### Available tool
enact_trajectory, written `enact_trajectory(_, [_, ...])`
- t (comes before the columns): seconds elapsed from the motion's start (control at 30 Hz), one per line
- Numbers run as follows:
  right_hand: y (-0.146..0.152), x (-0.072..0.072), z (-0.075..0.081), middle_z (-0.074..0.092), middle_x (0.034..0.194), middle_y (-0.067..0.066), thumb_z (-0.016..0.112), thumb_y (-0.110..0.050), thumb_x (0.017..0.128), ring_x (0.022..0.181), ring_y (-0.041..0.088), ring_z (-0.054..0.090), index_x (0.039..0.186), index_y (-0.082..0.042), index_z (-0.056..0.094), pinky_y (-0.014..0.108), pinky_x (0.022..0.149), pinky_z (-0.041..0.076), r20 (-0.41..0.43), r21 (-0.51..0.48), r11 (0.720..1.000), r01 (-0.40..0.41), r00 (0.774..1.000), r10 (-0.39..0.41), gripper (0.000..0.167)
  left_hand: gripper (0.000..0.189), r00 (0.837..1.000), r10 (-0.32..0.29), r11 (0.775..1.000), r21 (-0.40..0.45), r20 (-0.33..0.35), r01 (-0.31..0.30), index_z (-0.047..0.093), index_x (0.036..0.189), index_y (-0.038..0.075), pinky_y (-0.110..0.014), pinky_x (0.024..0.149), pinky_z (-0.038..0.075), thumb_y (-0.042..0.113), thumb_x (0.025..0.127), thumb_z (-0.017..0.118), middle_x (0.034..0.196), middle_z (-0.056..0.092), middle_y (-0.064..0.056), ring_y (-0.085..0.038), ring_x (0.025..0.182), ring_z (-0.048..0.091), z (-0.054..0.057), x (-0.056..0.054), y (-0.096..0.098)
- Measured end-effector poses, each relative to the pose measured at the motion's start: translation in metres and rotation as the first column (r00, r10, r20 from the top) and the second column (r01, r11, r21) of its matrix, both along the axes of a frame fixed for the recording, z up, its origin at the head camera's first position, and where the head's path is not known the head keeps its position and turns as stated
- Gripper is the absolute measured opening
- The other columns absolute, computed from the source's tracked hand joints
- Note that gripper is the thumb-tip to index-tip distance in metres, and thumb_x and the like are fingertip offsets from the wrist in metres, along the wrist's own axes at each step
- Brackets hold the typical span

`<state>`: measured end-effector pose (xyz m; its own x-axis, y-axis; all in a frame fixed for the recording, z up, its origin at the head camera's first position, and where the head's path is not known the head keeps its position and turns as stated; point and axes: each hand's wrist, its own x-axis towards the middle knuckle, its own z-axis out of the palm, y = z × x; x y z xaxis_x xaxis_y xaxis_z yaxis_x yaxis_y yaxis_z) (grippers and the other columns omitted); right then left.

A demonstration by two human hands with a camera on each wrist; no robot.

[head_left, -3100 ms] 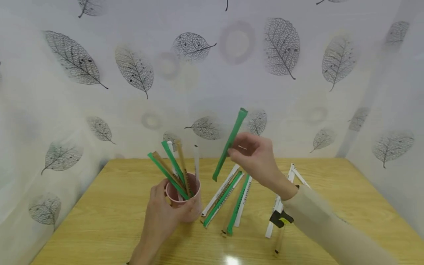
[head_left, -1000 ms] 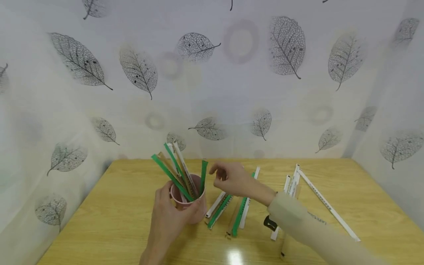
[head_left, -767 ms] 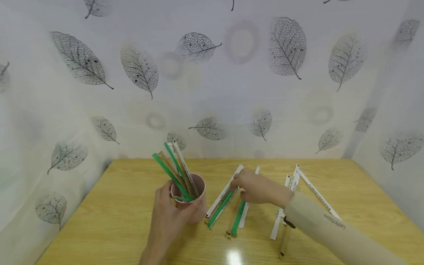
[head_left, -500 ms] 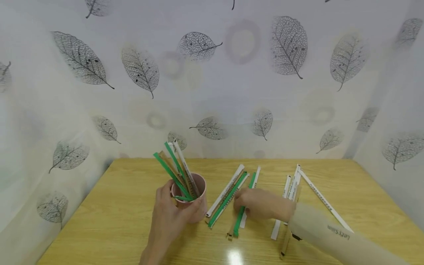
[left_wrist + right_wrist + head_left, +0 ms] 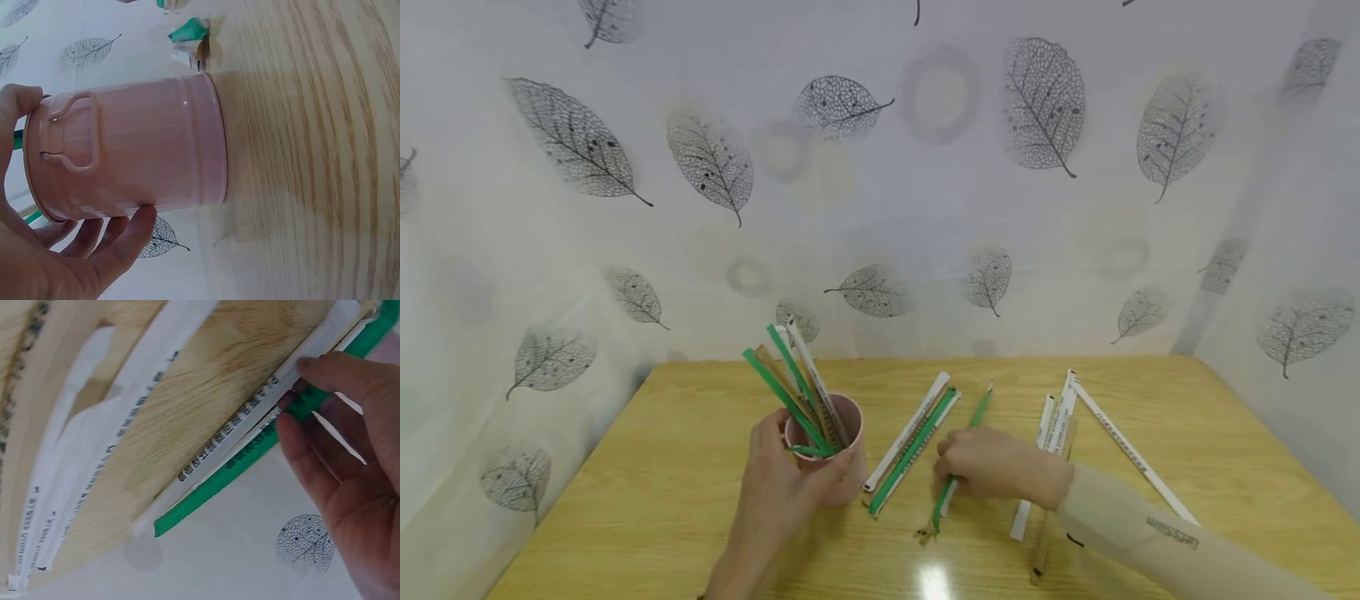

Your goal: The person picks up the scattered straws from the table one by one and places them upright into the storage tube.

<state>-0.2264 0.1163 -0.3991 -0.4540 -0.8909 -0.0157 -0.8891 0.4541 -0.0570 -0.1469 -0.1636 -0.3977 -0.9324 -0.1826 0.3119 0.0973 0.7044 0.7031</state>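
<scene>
My left hand (image 5: 778, 492) grips a pink cup (image 5: 854, 467) from the left. In the left wrist view, the fingers lie along the cup wall (image 5: 144, 137) beside its looped handle (image 5: 94, 131). Several paper-wrapped straws stand in it, including a green straw (image 5: 775, 387) leaning left. My right hand (image 5: 1000, 467), low over the table, pinches a green wrapped straw (image 5: 982, 407). The right wrist view has the thumb over a white wrapped straw (image 5: 231, 437) alongside the green one (image 5: 200, 497), fingers behind them. A brown straw end (image 5: 925, 534) shows below the hand.
Between cup and right hand lie a white straw (image 5: 906, 433), a green straw (image 5: 904, 467) and others, side by side. Right of the hand are more white straws (image 5: 1058, 425), a brown straw (image 5: 1043, 550) and a slanted white straw (image 5: 1135, 454). A leaf-print curtain (image 5: 880, 208) hangs behind the table.
The right hand carried a green straw leftward and released it into the cup. It then moved right and down to the table straws and took hold. The left hand kept holding the cup.
</scene>
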Motion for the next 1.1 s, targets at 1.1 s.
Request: enact_trajectory(1.1, [-0.061, -0.012, 0.100, 0.068, 0.099, 0.003, 0.070, 0.010, 0.089, 0.089, 0.009, 0.070, 0.104, 0.013, 0.061, 0.035, 0.084, 0.062, 0.144, -0.987, 0.092, 0.131, 0.977, 0.156, 0.018, 0.095, 0.998, 0.026, 1.000, -0.009, 0.052, -0.025, 0.042, 0.141, -0.001, -0.053, 0.095, 0.056, 0.060, 0.080, 0.081, 0.133, 0.051, -0.020, -0.034, 0.117, 0.061, 0.000, -0.001, -0.001])
